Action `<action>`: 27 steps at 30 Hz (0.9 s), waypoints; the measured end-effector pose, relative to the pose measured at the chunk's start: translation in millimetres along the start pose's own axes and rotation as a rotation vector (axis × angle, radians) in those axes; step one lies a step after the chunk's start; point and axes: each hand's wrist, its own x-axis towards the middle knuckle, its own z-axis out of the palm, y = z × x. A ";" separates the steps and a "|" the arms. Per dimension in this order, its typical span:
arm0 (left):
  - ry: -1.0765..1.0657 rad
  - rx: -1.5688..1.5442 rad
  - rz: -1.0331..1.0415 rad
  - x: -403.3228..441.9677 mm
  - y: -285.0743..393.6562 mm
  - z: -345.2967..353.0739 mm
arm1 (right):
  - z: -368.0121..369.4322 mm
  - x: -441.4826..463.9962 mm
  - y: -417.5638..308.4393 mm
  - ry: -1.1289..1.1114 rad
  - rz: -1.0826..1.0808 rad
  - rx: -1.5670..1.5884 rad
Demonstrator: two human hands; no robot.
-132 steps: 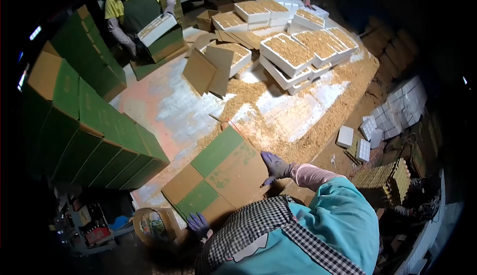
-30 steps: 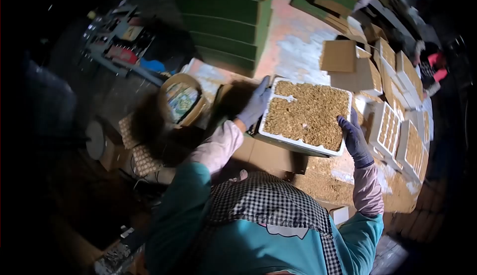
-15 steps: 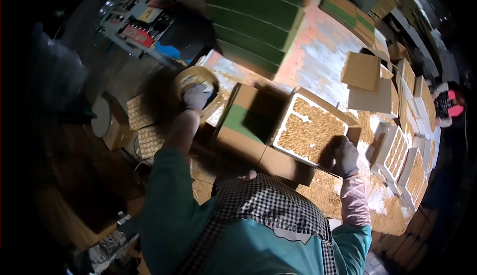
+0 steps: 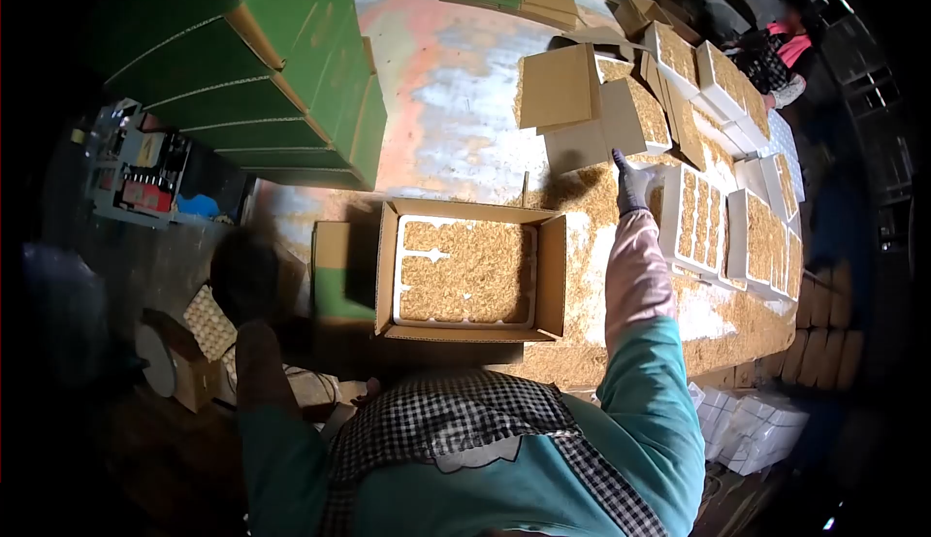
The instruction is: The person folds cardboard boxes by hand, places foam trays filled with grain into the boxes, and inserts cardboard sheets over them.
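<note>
An open cardboard box [image 4: 553, 290] holds a white foam tray [image 4: 467, 275] filled with wood shavings. To its right, my right hand [image 4: 633, 185] in a grey-purple glove reaches out with fingers apart, its fingertips at the lower edge of a grey-white cardboard sheet [image 4: 580, 141]; whether they touch it is unclear. A brown cardboard sheet [image 4: 558, 89] overlaps that one. My left hand [image 4: 244, 270] is a dark shape in deep shadow left of the box, and its fingers and anything in them are hidden. Green and brown folded cardboard [image 4: 330, 270] lies beside the box.
Tall green cartons [image 4: 291, 81] stand at the left. White foam boxes of shavings [image 4: 693, 222] crowd the right side of the table [image 4: 456, 120]. A person [image 4: 781, 52] is at the far right. Egg trays [image 4: 208, 324] sit low at the left, wrapped white packs [image 4: 761, 430] at the lower right.
The filled tray, earlier between both hands, now sits inside the open box. My right hand has left it and moved toward the cardboard sheets. My left hand, last at the round container, is now in shadow.
</note>
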 end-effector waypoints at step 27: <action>-0.610 -0.325 0.861 -26.7 160.2 4.4 | 4.5 -310.3 -50.0 -1.553 -0.945 -0.141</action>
